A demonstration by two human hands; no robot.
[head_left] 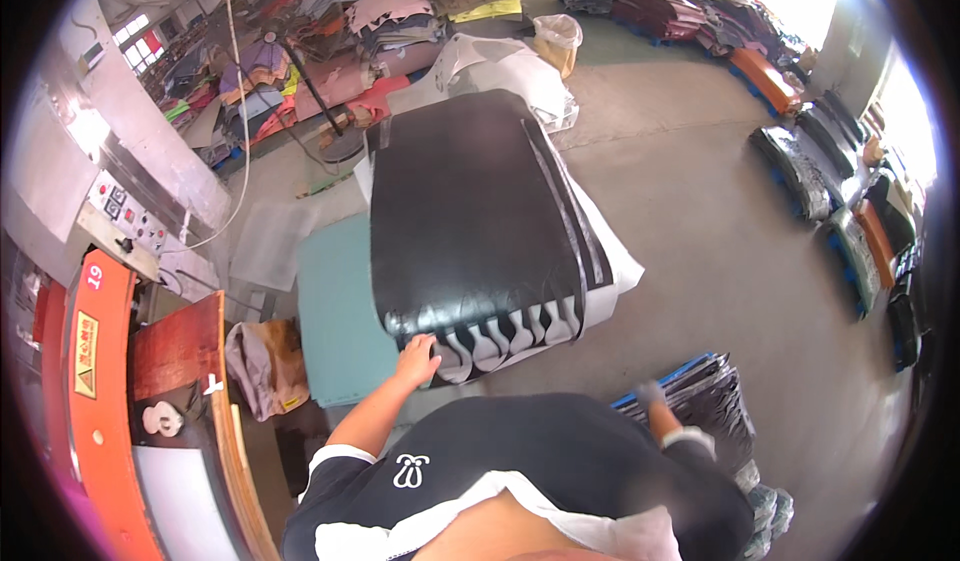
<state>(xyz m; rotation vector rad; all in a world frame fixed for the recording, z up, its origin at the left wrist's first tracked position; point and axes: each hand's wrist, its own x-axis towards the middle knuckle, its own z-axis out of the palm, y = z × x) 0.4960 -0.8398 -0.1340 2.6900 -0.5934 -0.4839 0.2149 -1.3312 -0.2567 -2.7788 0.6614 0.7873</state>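
A large glossy black sheet (470, 201), which looks like leather or a coated hide, lies over a stack in front of me. Its near edge hangs down in wavy folds, with pale patches showing between them. My left hand (418, 361) is at the near left corner of this sheet, against the hanging edge; its fingers are extended and the thumb stands apart. Low on the right, my right hand (655, 401) is smeared by motion, so its fingers cannot be read. It is nearest to a pile of dark, shiny sheets (705, 401) beside my body.
A teal board (345, 311) lies left of the stack. Farther left are an orange machine frame (110, 401) and a control panel (125, 211) with buttons. Piles of coloured hides (390, 11) fill the back. More stacks on pallets (800, 171) line the right side.
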